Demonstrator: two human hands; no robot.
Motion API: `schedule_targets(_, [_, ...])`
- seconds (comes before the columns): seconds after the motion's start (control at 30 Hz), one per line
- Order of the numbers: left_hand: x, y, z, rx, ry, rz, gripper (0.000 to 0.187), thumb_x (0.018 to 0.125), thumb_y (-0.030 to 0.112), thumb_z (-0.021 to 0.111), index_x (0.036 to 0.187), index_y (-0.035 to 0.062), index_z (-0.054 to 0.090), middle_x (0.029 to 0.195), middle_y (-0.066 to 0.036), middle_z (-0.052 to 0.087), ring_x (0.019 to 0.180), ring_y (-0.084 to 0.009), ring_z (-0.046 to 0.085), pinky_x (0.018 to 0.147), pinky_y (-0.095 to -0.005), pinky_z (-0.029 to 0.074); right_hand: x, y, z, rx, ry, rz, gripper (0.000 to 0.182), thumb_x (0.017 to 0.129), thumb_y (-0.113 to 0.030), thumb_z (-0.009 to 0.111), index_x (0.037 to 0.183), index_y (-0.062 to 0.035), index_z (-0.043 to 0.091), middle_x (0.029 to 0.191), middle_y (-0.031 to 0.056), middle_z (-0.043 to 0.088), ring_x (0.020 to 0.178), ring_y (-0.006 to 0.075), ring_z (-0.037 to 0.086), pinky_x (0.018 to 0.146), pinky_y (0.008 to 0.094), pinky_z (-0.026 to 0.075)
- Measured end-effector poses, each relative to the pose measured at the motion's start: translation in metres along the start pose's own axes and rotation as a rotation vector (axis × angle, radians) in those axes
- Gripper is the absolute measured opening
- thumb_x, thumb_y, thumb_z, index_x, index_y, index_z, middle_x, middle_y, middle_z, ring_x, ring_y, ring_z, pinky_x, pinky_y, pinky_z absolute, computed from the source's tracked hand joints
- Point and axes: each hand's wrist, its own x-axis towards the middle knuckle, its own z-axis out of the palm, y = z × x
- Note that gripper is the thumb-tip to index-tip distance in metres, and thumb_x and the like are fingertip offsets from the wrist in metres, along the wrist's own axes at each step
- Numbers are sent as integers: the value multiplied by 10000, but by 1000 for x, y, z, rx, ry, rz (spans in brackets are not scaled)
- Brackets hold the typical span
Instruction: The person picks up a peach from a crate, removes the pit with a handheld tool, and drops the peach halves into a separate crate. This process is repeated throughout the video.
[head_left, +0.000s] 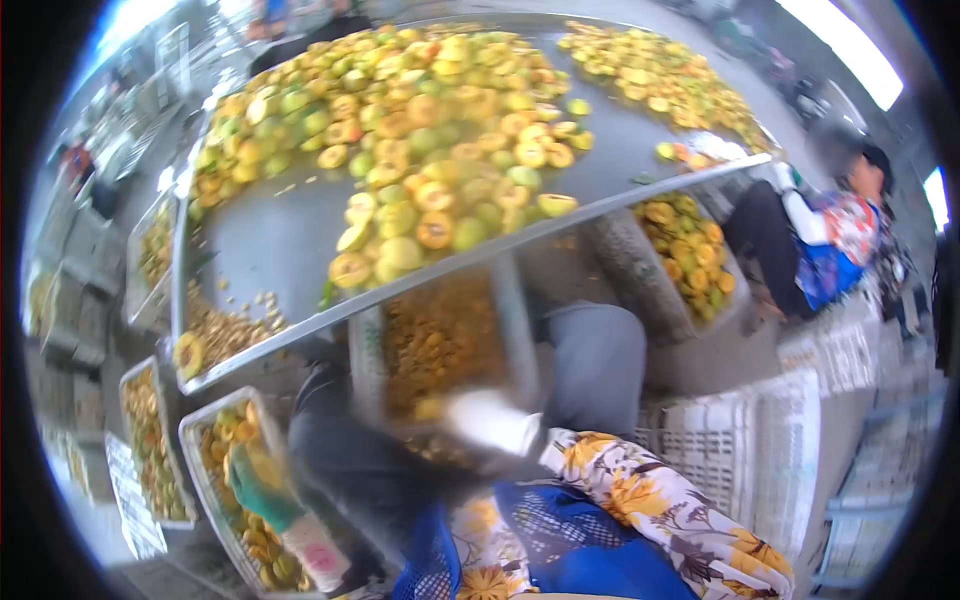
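Note:
My left hand (262,490), in a green glove, reaches down over a white crate (190,432) of cut yellow fruit at my left. Its fingers blend into the yellow halves, and I cannot tell whether it grips one. Smeared by motion, my right hand (490,420) in a white glove is above the crate (368,365) between my knees. A yellow fruit piece (430,408) shows right by its fingertips. Small brown pits or pieces (425,335) fill much of that crate. Many halved yellow-green fruits (435,195) lie heaped on the metal table (270,235) ahead.
The table's raised metal edge (480,262) runs before my knees. Small pits (235,330) lie at its left corner. To the right stand a crate of fruit (685,250) and white crates (730,450). Another person (830,235) sits at the right.

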Motion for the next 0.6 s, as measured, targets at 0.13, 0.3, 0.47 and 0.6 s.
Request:
schedule_targets(0.13, [34, -12, -60, 877, -379, 228, 357, 762, 151, 712, 1097, 38, 665, 1071, -156, 635, 1015, -293, 591, 896, -376, 454, -18, 61, 42, -414, -101, 152, 235, 916, -279, 484, 1011, -97, 598, 711, 83, 622, 607, 248, 640, 483, 417, 487])
schedule_targets(0.3, [51, 150, 100, 344, -547, 425, 267, 818, 238, 679, 1016, 59, 680, 1081, -151, 630, 992, -304, 604, 856, -371, 477, 4, 77, 45, -236, -205, 135, 245, 902, -280, 477, 938, -72, 602, 683, 149, 643, 613, 321, 644, 500, 458, 488])
schedule_targets(0.47, [87, 175, 234, 619, -671, 272, 442, 820, 327, 672, 1163, 63, 583, 1081, -177, 626, 981, -337, 611, 838, -391, 489, 11, 46, 2, -75, 144, 293, 283, 934, -323, 486, 898, -72, 612, 673, 166, 646, 575, 352, 632, 536, 484, 494])
schedule_targets(0.6, [85, 155, 240, 405, -594, 327, 438, 789, 281, 703, 1120, 23, 575, 1047, -159, 635, 979, -321, 616, 825, -393, 501, 9, 54, -3, 13, 223, 185, 253, 937, -292, 513, 898, -54, 587, 664, 198, 623, 598, 369, 629, 549, 490, 486])
